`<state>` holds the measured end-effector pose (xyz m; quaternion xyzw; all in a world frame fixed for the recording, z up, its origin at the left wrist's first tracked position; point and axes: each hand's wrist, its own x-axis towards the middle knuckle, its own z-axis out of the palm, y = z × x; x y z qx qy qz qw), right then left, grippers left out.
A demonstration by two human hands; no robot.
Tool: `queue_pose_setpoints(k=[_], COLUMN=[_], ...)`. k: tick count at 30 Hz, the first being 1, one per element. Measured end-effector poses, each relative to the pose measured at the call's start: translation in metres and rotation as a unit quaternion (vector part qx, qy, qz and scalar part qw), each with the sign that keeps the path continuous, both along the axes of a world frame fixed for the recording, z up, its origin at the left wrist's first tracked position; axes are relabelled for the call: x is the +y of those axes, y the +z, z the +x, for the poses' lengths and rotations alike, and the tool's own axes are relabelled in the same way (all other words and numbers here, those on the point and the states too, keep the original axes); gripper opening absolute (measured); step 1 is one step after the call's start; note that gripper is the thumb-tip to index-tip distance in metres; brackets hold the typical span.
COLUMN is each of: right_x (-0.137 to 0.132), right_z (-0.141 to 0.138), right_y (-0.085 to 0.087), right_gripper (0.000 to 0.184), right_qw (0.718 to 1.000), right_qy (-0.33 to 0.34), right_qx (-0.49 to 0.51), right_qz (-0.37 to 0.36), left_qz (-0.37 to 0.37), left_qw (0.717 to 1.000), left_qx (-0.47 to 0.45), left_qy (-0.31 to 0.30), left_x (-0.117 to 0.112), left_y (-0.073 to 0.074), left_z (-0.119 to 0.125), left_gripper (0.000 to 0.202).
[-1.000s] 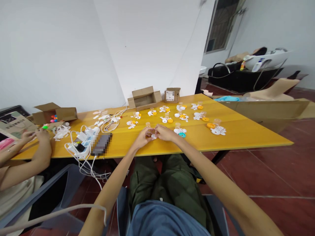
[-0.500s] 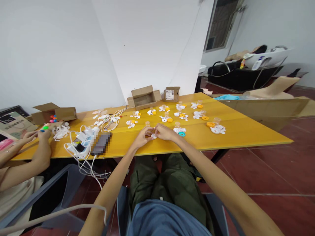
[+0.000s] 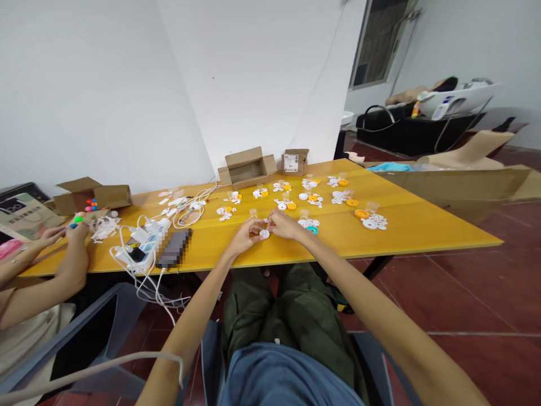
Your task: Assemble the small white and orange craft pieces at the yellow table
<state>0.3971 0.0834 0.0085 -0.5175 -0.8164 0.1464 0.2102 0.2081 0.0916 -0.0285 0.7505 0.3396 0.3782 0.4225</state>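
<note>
Near the front edge of the table, my left hand grips a small white plastic disc between thumb and fingers. Close against it on the right is my right hand, its fingertips pinched together; whatever they hold is too small to make out. A clear plastic cup stands just behind my left hand. Right of my right hand lies a group of white plastic discs with a teal ring and another clear cup.
Several similar groups of white parts with orange rings spread over the yellow table. Cardboard boxes stand at the back. To the left are a phone, a power strip with cables, and another person's hand.
My right fingertips have drawn slightly away from the white disc, so more of its face shows. My left hand stays in place.
</note>
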Motion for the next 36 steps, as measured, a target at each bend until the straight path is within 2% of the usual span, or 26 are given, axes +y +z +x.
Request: queue_pose_setpoints(k=[10, 15, 25, 31, 36], right_x=[0.009, 0.008, -0.002, -0.001, -0.001], right_z=[-0.004, -0.003, 0.002, 0.004, 0.006], right_y=[-0.010, -0.012, -0.012, -0.015, -0.019], right_gripper=[0.013, 0.014, 0.017, 0.021, 0.017], right_qw=[0.999, 0.994, 0.988, 0.984, 0.983], right_qy=[0.033, 0.071, 0.102, 0.127, 0.130], right_qx=[0.004, 0.021, 0.034, 0.004, 0.014], right_qz=[0.033, 0.084, 0.109, 0.124, 0.131], left_qz=[-0.030, -0.037, -0.036, -0.028, -0.022], left_qw=[0.999, 0.999, 0.999, 0.999, 0.999], left_qx=[-0.028, -0.028, -0.028, -0.025, -0.028], left_qy=[-0.011, -0.011, -0.012, -0.023, -0.022], left_x=[-0.001, -0.001, 0.002, 0.001, 0.000], left_y=[0.000, 0.000, -0.003, -0.002, 0.000], left_z=[0.000, 0.001, -0.001, -0.002, -0.001], left_gripper=[0.043, 0.044, 0.047, 0.046, 0.044])
